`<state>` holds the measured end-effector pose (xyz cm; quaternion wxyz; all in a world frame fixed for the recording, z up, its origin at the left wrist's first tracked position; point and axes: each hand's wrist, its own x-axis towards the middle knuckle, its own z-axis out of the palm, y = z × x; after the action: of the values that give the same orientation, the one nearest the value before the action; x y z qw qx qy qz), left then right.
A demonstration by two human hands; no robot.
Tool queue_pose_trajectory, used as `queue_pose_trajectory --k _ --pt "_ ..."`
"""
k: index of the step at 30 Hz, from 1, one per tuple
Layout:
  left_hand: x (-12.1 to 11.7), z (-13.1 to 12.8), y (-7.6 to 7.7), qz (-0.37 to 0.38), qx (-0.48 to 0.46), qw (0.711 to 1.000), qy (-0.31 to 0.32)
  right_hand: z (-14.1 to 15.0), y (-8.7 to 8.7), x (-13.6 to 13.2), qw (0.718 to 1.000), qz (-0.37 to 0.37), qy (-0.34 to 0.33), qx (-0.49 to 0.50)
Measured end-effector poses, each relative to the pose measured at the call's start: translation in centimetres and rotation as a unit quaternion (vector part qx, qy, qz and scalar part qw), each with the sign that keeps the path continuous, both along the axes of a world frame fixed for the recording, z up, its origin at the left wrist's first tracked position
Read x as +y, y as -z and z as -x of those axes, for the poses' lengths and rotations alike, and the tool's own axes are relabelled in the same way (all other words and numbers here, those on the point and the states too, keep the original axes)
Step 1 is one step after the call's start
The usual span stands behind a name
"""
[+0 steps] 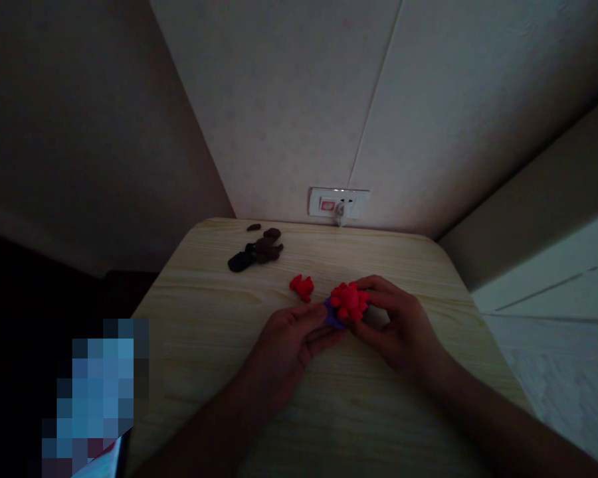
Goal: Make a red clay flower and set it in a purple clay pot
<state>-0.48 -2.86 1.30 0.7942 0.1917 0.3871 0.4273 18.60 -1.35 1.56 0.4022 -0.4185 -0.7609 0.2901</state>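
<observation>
A red flower-shaped piece (349,300), which looks like modelling clay, sits over a purple piece (334,313) of similar look. My left hand (301,332) pinches the purple piece at its left edge between thumb and fingers. From the other side, my right hand (396,318) has its thumb and fingers closed around the red flower's right side. Whether the red and purple pieces are stuck together cannot be made out. Just beyond my left hand, a small lumpy red piece (302,287) lies on the table.
Several dark brown lumps (268,249) and a black lump (242,261) lie at the back left of the wooden table (204,299). Behind it, a wall socket (339,202) holds a plug. A blurred-out screen (99,392) stands at the lower left.
</observation>
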Motion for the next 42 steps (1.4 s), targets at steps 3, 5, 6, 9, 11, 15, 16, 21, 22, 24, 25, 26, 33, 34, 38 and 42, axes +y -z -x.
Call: queue_pose_trajectory --k 3,5,6,9,11,15,16,21,22,24,25,26,33,34,38,42 --pt "0.01 0.11 0.06 0.000 -0.006 1.000 0.005 0.00 0.16 0.04 1.000 0.001 0.001 0.000" --pt "0.02 0.20 0.14 -0.002 -0.012 1.000 0.007 -0.07 0.30 0.07 1.000 0.006 0.001 0.000" --pt "0.02 0.24 0.18 -0.003 -0.014 1.000 0.008 -0.10 0.37 0.09 1.000 0.009 0.000 0.000" --pt "0.06 0.29 0.23 -0.010 -0.014 1.000 0.011 -0.14 0.43 0.10 1.000 0.012 -0.001 0.004" --pt "0.10 0.30 0.24 -0.014 -0.011 1.000 0.016 -0.09 0.41 0.09 1.000 0.013 -0.001 0.007" --pt "0.15 0.38 0.27 -0.017 -0.010 0.999 0.028 0.01 0.39 0.01 1.000 0.004 -0.006 0.012" --pt "0.15 0.40 0.26 -0.018 -0.013 0.999 0.029 0.01 0.41 0.00 1.000 0.000 -0.009 0.014" --pt "0.20 0.41 0.07 -0.019 -0.004 0.999 0.028 -0.11 0.56 0.04 1.000 -0.012 -0.008 0.019" --pt "0.23 0.39 0.03 -0.017 0.000 1.000 0.026 -0.14 0.59 0.06 1.000 -0.013 -0.007 0.016" --pt "0.28 0.38 -0.02 -0.014 0.005 1.000 0.024 -0.17 0.61 0.08 1.000 -0.008 -0.006 0.012" --pt "0.29 0.37 -0.02 -0.014 0.006 1.000 0.023 -0.16 0.60 0.08 1.000 -0.004 -0.005 0.013" --pt "0.29 0.38 0.00 -0.014 0.006 1.000 0.022 -0.15 0.58 0.08 1.000 0.000 -0.004 0.015" --pt "0.22 0.44 0.34 -0.030 -0.005 0.999 0.028 -0.05 0.43 0.04 1.000 -0.009 0.005 0.016" --pt "0.26 0.44 0.36 -0.029 -0.007 0.999 0.028 -0.06 0.45 0.05 1.000 -0.012 0.006 0.014" --pt "0.42 0.40 0.37 -0.024 -0.017 0.999 0.030 -0.05 0.42 0.05 1.000 -0.020 0.009 0.018" --pt "0.29 0.37 0.28 -0.023 -0.017 0.999 0.020 0.00 0.28 -0.01 1.000 -0.017 0.012 0.012"
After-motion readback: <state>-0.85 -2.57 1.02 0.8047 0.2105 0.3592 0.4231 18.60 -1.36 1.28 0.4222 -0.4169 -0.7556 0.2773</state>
